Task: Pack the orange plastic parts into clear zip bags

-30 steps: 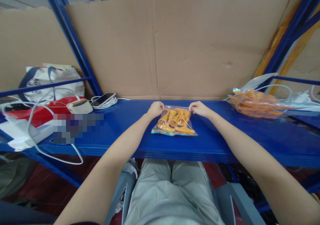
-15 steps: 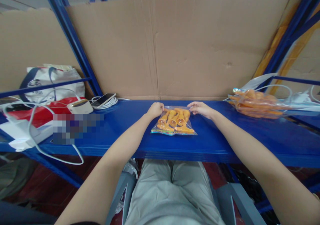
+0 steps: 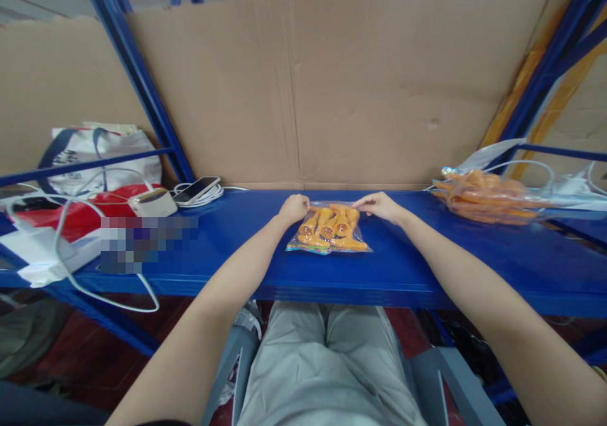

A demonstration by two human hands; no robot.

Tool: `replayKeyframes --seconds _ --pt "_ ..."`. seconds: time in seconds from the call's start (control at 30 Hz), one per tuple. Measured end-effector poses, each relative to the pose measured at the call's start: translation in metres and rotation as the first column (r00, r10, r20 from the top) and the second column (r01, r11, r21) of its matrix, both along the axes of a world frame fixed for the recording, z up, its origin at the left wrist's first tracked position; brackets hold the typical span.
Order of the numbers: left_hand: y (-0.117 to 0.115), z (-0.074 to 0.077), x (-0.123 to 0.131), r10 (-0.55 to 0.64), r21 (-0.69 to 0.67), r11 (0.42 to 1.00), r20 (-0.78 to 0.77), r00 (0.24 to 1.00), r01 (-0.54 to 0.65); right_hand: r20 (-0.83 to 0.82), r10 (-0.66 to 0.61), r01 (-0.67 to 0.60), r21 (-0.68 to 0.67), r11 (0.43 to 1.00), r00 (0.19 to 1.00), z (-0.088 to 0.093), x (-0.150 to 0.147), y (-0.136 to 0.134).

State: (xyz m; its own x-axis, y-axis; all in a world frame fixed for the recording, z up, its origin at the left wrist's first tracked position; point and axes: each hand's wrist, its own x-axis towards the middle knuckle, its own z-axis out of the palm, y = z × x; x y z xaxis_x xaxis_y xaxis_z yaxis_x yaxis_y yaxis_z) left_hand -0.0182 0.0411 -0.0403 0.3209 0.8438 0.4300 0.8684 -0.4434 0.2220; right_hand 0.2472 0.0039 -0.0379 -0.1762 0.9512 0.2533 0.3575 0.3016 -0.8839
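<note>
A clear plastic bag (image 3: 331,229) with several orange, funnel-ended pieces inside lies flat on the blue shelf (image 3: 237,255), its colourful edge toward me. At its far left corner my left hand (image 3: 294,207) is closed, fingers pinching the bag. My right hand (image 3: 379,207) reaches in from the right, its thumb and forefinger closed on the far right corner.
On the right lies another bag of orange pieces (image 3: 493,195) beside white cables. At the left are a phone (image 3: 198,189) on a coiled cable, a white power bank (image 3: 152,203), a red item (image 3: 85,214) and a cloth bag (image 3: 104,160). Cardboard (image 3: 379,85) stands behind.
My right hand has shifted very slightly to the left along the bag's far edge. The bag's near edge has moved a touch away from me.
</note>
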Motion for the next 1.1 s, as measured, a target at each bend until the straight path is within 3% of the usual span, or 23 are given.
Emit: replayKeyframes --seconds 0.13,0.5,0.63,0.87,1.1 --pt "-0.002 0.001 0.001 0.017 0.002 1.0 -0.024 1.0 -0.017 -0.029 -0.049 0.047 -0.045 0.998 0.998 -0.002 0.002 0.001" --pt "-0.012 0.007 0.005 0.003 0.093 0.996 -0.189 0.982 0.015 -0.094 -0.031 0.009 -0.224 0.974 0.995 0.013 -0.007 -0.01" --pt "-0.017 0.009 0.01 -0.053 0.13 0.988 -0.203 0.978 0.08 0.063 -0.025 0.034 -0.135 0.99 0.998 0.013 -0.007 -0.011" --pt "-0.022 0.006 0.017 -0.183 0.231 0.947 -0.187 0.965 0.225 0.369 0.099 -0.087 -0.05 0.995 0.924 0.015 -0.006 -0.016" --pt "-0.021 0.001 0.02 -0.299 0.338 0.881 -0.147 0.943 0.332 0.102 0.212 -0.189 -0.2 0.961 0.972 0.017 -0.01 -0.025"
